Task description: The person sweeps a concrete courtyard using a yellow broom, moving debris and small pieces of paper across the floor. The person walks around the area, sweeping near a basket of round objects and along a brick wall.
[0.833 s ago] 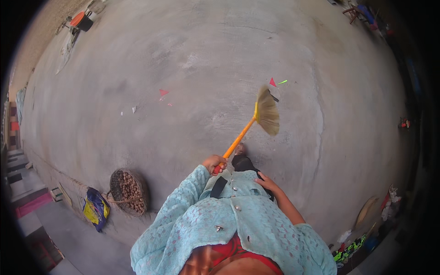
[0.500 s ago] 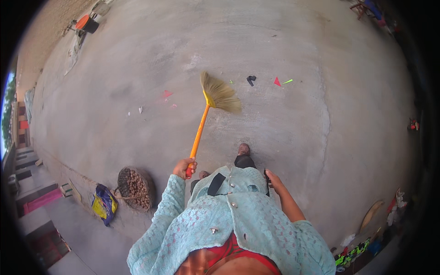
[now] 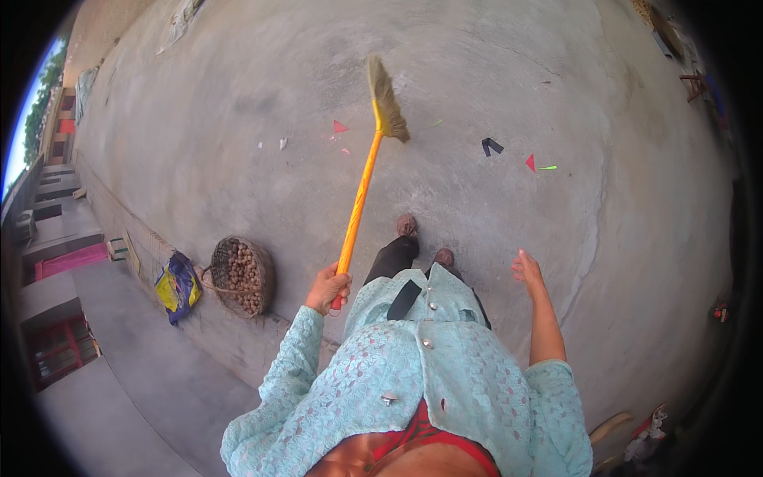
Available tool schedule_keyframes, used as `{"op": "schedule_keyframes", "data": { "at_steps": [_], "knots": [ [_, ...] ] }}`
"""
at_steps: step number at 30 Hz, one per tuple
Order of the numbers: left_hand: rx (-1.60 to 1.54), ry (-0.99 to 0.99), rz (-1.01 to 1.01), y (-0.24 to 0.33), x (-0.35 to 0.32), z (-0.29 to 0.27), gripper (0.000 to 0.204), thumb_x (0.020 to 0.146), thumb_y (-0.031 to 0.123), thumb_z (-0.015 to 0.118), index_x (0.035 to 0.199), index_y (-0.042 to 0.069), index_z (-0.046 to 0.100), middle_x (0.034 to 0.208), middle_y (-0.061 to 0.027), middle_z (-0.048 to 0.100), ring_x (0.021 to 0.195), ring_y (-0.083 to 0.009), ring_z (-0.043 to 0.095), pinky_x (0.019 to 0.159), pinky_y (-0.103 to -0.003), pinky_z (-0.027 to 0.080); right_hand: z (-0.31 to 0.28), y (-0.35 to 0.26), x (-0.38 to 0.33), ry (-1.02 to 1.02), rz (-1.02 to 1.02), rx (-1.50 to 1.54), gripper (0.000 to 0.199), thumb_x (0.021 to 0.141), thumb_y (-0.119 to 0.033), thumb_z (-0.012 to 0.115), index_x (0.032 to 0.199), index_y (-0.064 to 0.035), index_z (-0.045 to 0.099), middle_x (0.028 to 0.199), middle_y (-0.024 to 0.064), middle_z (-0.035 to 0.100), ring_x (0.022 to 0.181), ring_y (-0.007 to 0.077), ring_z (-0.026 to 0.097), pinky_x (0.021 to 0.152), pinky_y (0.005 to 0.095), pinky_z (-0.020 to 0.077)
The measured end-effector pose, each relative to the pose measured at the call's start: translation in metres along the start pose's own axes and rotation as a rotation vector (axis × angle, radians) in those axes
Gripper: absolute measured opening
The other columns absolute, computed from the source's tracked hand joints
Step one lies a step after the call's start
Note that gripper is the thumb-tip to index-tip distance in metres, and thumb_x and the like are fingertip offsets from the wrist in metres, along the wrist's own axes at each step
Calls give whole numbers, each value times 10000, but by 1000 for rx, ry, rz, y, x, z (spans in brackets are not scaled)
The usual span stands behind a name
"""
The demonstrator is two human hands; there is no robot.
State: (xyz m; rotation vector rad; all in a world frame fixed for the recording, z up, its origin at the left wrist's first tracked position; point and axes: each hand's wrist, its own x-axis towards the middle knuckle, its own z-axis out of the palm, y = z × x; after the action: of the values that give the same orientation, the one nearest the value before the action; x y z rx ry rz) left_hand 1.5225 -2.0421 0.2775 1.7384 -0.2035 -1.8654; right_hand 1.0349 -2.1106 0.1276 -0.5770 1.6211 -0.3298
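Observation:
My left hand (image 3: 327, 288) is wrapped round the lower end of a broom's orange handle. The broom (image 3: 360, 195) points away from me, its fan of straw-coloured bristles at the far end, over or on the concrete floor; whether they touch it I cannot tell. My right hand (image 3: 528, 269) hangs out to the right, holding nothing, its fingers loosely bent and partly apart. Near the bristles lies a red scrap (image 3: 340, 126) with small pale bits around it. Farther right are a black strip (image 3: 492, 146), another red scrap (image 3: 530, 162) and a thin green scrap (image 3: 547, 168).
On my left stands a wicker basket (image 3: 269, 278) full of round brown things, beside a blue and yellow bag (image 3: 178, 288). A low step edge runs along that side, with building walls beyond. My shoes (image 3: 407, 226) are on the concrete. A crack runs down the floor at right.
The broom head has swung farther away, and its bristles have turned narrower to view. My right hand has moved out from my side. My feet have changed places in a step, and the view has shifted.

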Motion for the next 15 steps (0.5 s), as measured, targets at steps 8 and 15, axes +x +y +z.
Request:
{"op": "schedule_keyframes", "data": {
  "at_steps": [8,15],
  "knots": [
    [17,-445,-115,40,51,28,324,781,46,497,1088,25,399,588,2,426,380,-57,395,308,-208,368,33,-110,-47,-32,-45,-113,549,825,-458,413,1237,-96,375,993,107,525,892,199,531,730,326,444],
    [202,-740,-194,71,124,92,187,779,53,509,951,-10,470,584,-5,460,414,-53,423,387,-164,369,18,-44,-75,53,160,46,545,805,-479,436,1193,-96,424,974,105,531,849,195,533,708,328,446]
  ]
}}
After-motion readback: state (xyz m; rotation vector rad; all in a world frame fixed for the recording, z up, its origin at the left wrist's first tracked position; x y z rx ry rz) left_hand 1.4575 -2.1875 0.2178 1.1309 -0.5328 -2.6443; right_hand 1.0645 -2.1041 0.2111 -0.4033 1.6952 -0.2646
